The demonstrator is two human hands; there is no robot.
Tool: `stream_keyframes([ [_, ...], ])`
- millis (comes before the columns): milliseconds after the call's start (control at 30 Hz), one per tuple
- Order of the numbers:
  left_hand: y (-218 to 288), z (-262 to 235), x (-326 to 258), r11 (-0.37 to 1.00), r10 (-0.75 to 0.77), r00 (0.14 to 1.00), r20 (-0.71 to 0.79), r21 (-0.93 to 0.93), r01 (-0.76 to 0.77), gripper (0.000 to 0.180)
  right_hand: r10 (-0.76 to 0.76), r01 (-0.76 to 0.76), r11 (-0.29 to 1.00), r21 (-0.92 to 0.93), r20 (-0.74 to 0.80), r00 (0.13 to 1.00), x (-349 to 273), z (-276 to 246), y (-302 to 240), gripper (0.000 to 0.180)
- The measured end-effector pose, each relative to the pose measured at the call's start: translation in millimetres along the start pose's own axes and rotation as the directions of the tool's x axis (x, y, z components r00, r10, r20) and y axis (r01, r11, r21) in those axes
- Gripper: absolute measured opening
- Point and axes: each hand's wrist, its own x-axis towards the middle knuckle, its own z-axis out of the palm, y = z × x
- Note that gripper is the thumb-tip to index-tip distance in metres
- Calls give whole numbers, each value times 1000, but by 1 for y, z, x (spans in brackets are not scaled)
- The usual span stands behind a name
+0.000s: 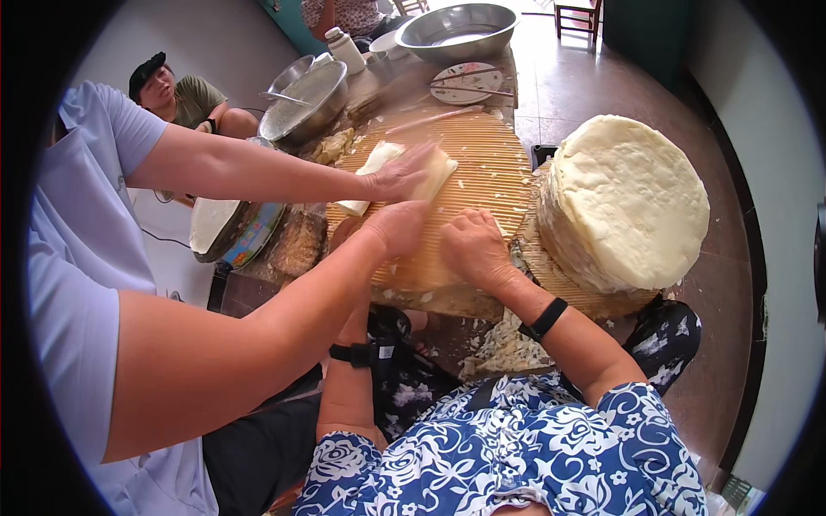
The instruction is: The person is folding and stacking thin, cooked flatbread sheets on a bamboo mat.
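Note:
A round slatted mat (490,163) lies in front of me with white scraps scattered on it. My right hand (476,247) is closed on its near right part, knuckles up; whatever its fingers hold, if anything, is hidden. My left hand (346,230) is at the mat's left edge, mostly covered by a co-worker's forearm, so its fingers do not show. The co-worker's blurred hands (406,175) reach in from the left. One presses on a folded pale dough sheet (441,170); the other is near my right hand. Another folded pale sheet (379,156) lies to the left.
On my right stands a tall stack of round flat dough sheets (632,202). Metal bowls (456,33), a plate with chopsticks (467,83) and a white bottle (345,50) are at the far side. A round griddle (215,228) is on the left. Another person (194,99) sits beyond.

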Motion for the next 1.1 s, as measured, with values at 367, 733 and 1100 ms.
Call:
stream_keyframes([
  [367, 27, 31, 13, 805, -240, 824, -514, -580, -127, 41, 4, -4, 1000, 4, 8, 1000, 2, 2, -1, 11],
  [733, 17, 39, 17, 668, -254, 825, -505, -708, -228, 39, -14, 15, 1000, 24, -29, 999, 0, 5, -1, 10],
  [1100, -5, 18, -35, 992, -2, 859, -512, -108, -62, 31, -1, 1, 1000, 24, -13, 1000, 1, 2, 0, 4],
])
